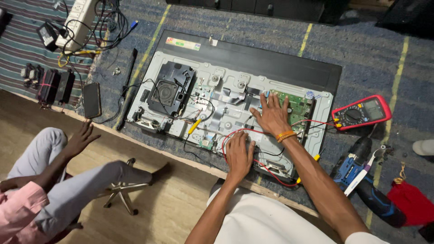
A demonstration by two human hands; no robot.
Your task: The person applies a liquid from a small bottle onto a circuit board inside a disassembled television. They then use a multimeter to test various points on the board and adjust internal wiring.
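On the blue-carpeted tabletop, mid-span toward the near edge: opened flat-screen television (235, 86), back cover off, metal chassis and boards exposed. Right hand (272, 115) laid flat on the chassis just left of the green circuit board (294, 106), fingers spread wide, gripping nothing; orange band at the wrist. Left hand (238, 153) palm-down near the set's near edge, fingers loosely curled over the red test lead (235, 135); cannot tell whether a probe is pinched beneath. Red multimeter (361, 112) near the right edge, leads trailing to the set. Blue cordless drill (357, 165) below it, well apart from both hands. Speaker module (169, 90) at the set's left end.

Judged best practice for probing here: steady the chassis with the flat palm, keep fingertips off bare solder joints, keep the red lead clear of the board edge, meter face angled into view.

At the near-left corner: seated person's hand (81, 138) raised, touching nothing.
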